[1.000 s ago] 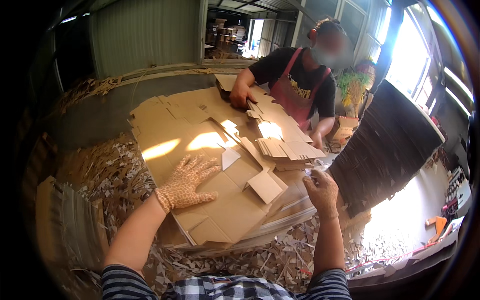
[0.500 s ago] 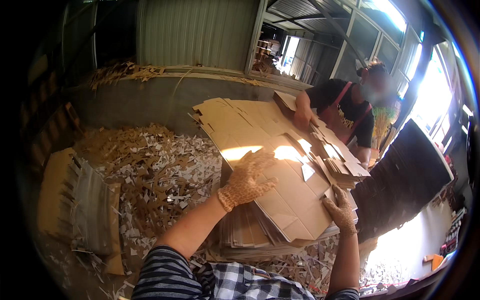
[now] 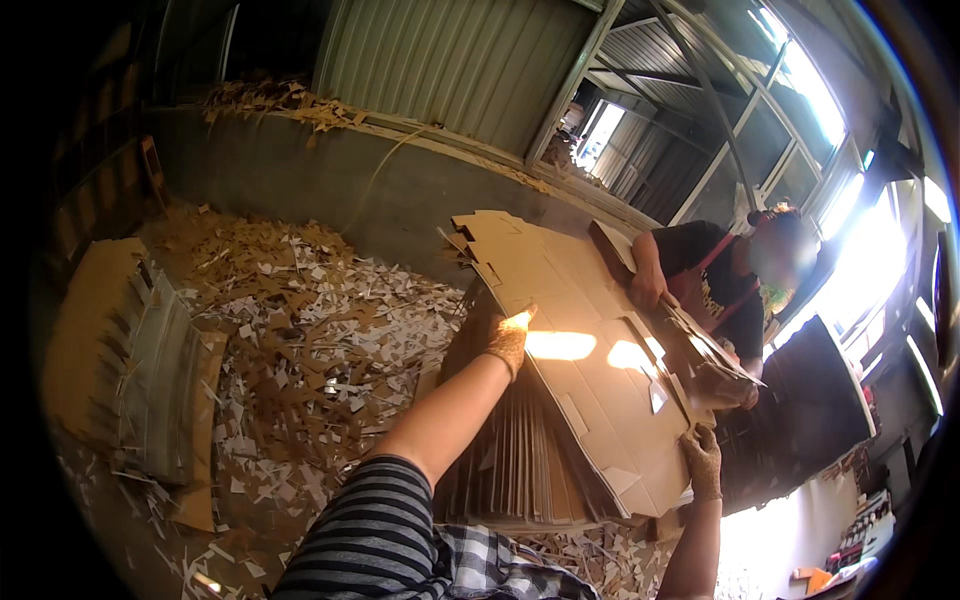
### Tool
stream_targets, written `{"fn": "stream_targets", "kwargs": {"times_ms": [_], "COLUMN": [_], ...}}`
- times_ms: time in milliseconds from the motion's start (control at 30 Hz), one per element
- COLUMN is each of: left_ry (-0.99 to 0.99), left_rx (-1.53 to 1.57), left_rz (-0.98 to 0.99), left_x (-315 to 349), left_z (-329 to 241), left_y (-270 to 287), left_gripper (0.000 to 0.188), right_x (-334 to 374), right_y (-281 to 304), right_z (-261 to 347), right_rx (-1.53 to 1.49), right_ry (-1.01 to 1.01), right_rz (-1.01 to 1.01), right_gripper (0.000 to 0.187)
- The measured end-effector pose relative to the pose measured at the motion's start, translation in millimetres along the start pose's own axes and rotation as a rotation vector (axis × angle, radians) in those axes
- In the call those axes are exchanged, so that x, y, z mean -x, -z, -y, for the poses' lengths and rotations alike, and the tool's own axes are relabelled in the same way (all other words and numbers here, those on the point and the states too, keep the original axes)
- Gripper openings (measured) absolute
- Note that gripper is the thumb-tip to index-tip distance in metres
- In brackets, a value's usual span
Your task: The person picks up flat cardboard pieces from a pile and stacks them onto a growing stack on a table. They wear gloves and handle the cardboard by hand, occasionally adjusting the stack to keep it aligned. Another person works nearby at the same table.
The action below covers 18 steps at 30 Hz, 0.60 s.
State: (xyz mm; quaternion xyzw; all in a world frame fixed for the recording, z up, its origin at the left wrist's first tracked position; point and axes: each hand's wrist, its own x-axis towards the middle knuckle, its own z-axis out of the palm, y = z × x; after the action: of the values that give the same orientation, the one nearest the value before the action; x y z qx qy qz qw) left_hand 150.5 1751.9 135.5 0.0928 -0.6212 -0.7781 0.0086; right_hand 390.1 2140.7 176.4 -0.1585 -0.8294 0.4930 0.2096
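A stack of flat die-cut cardboard sheets [image 3: 575,310] lies tilted in front of me, creased and slotted, with two bright patches of sunlight on the top sheet. My left hand [image 3: 510,342], in a tan knitted glove, grips the stack's left edge with its thumb on top; its other fingers are hidden. At the lower right edge, my gloved right hand [image 3: 702,462] has its fingers curled over the cardboard. Under the top sheets, more cardboard [image 3: 510,460] fans out along the near left side. Across from me, a co-worker [image 3: 700,270] holds a smaller bundle of cardboard [image 3: 705,340].
Cardboard scraps [image 3: 290,330] cover the floor to the left. Another stack of cardboard [image 3: 150,370] stands at far left. A tall dark stack [image 3: 800,420] leans at the right, behind the bundle. A low grey wall [image 3: 300,175] runs along the back.
My left hand has moved from resting open on the top sheet to gripping its left edge. The co-worker's bundle has lifted off the sheet and tilted. My view has shifted.
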Motion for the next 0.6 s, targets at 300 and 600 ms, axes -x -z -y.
{"fn": "stream_targets", "kwargs": {"times_ms": [300,600], "left_ry": [-0.089,-0.282], "left_rx": [0.04,0.025], "left_rz": [-0.017,0.045], "left_x": [1,-10], "left_z": [-53,-91], "left_y": [-23,-44], "left_gripper": [0.044,0.053], "right_x": [56,77], "right_y": [-23,-29], "right_z": [47,35], "right_rx": [0.237,-0.034], "right_ry": [-0.135,-0.17], "right_rz": [-0.163,-0.254], "right_gripper": [0.05,0.047]}}
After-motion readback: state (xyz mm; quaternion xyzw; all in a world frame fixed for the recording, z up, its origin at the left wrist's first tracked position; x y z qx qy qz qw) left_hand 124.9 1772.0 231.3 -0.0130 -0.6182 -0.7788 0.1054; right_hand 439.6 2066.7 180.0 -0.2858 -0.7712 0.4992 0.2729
